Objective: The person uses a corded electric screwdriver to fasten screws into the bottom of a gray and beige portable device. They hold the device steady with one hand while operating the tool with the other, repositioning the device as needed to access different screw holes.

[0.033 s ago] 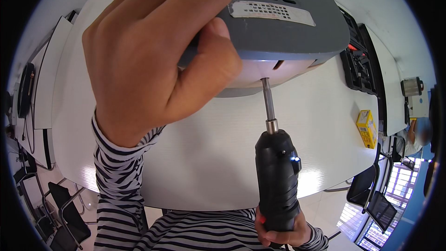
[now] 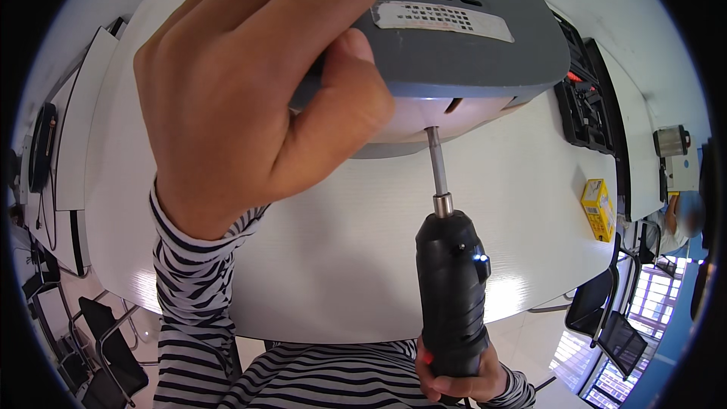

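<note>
1. left hand (image 2: pixel 242 98), 10 to 11 o'clock: fingers curled well in, thumb bent beside the forefinger, up against a grey housing (image 2: pixel 469 57); the fingertips are hidden, so i cannot tell whether it grips the edge or merely rests there.
2. right hand (image 2: pixel 490 377), 5 o'clock: closed around the lower end of a black electric screwdriver (image 2: pixel 450 288), fingers and thumb wrapped about the handle.
3. the screwdriver: dull black body with a contoured grip, a small white light (image 2: pixel 483 259) glowing on its side, a shiny metal collar (image 2: pixel 443 205), and a slim steel bit (image 2: pixel 438 163) pointing to 12 o'clock.
4. the bit's tip stands at the housing's pale lower face, with a dark slot (image 2: pixel 454 105) at its 1 o'clock.
5. the housing, 12 to 1 o'clock: smooth, rounded at the corner, bearing a scuffed whitish label (image 2: pixel 492 28).
6. on the glossy white table (image 2: pixel 318 257): a yellow carton (image 2: pixel 598 210) at 3 o'clock, a black case (image 2: pixel 565 117) at 2.
</note>
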Tool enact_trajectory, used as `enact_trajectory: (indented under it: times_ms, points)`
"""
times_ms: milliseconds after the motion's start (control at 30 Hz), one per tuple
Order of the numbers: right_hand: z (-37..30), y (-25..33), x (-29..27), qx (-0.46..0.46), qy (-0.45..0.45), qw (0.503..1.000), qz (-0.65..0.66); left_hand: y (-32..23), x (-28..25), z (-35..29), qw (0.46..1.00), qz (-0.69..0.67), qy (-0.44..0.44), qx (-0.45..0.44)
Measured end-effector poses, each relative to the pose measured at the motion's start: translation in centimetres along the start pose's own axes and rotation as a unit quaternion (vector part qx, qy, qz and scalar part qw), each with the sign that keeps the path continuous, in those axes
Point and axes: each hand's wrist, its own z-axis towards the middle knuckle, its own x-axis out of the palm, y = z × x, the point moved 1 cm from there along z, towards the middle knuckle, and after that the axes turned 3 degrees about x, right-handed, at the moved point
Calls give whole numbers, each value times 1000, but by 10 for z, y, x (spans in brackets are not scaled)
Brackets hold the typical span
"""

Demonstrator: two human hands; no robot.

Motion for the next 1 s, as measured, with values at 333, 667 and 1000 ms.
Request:
enact_trajectory:
  times_ms: [333,667,1000]
  points:
    - [-1,-1,0,0,-9,1000,9,3,5,-5,999,-37,-33,-17]
    - [2,-9,-3,1,-9,999,51,9,7,-10,995,-89,-33,-26]
    - [5,-12,-3,15,-3,996,84,24,69,-16,837,-337,-426,61]
